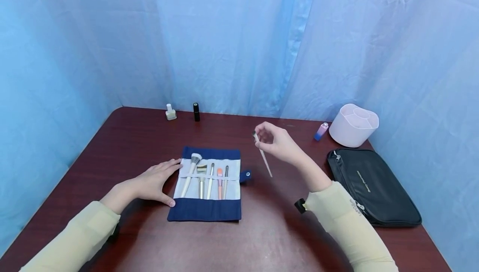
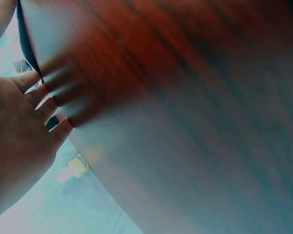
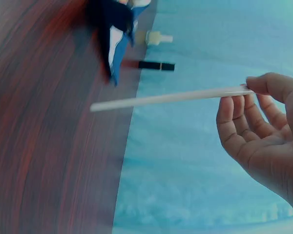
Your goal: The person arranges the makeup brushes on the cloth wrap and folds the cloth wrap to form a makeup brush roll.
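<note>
Brush (image 1: pixel 263 155) is hanging in the air over the counter (image 1: pixel 262 230), right of the roll (image 1: pixel 207 184), pinched near its ferrule end by your right hand (image 1: pixel 278 143). You are gripping it between thumb and fingertips, the other fingers loosely curled, and the pale handle is pointing down and toward you. Your left hand (image 1: pixel 153 182) is lying flat with fingers straight, its fingertips touching the left edge of the roll and pinning it to the counter.

Five brushes (image 1: pixel 206 178) are sitting under the roll's white band, side by side. Going by this, you are partway through handling one single brush, either just drawn out or about to be slotted in; the pictures are not settling which. If it is going in, the next move is calling for you to swing the handle toward the free space at the right end of the band and slide it under while your left hand is keeping the cloth from creeping. A cup (image 1: pixel 353 124), a black pouch (image 1: pixel 374 186) and small bottles (image 1: pixel 171 112) are standing well apart from your hands.
</note>
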The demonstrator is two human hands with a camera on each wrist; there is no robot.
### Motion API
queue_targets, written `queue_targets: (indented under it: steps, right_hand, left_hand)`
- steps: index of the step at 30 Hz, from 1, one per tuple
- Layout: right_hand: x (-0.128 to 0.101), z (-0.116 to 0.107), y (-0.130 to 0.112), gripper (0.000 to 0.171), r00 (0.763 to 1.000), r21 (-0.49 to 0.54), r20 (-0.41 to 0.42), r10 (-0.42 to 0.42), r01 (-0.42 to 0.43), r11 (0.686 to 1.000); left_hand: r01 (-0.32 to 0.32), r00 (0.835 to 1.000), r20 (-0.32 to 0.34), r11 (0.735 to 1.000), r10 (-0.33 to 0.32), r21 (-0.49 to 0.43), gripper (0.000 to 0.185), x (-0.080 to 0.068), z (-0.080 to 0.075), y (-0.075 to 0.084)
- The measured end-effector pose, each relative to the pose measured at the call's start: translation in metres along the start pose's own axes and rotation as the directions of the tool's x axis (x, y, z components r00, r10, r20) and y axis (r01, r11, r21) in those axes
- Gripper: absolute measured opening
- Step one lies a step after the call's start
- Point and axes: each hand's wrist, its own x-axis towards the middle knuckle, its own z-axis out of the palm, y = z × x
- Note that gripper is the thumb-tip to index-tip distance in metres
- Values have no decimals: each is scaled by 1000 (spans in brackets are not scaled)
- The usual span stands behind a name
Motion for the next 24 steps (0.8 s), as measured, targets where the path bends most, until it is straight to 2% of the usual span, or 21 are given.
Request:
queue_targets:
  steps: [5, 9, 12, 24]
  right_hand:
    - [12, 9, -10, 23, 997, 183, -65, 31, -19, 983]
    - [23, 18, -10, 25, 990, 307, -127, 56, -15, 952]
    - [31, 28, -4, 29, 987, 385, -142, 71, -11, 923]
    - [46, 56, 23, 29, 976, 431, -152, 157, -77, 899]
  left_hand:
    - [-5, 1000, -4, 1000, 5, 3, 113, 1, 0, -1]
    - [-8, 1000, -4, 1000, 8, 4, 114, 1, 1, -2]
    - [-9, 1000, -4, 1000, 9, 9, 114, 1, 2, -3]
    - [-9, 1000, -7, 1000, 9, 5, 113, 1, 3, -3]
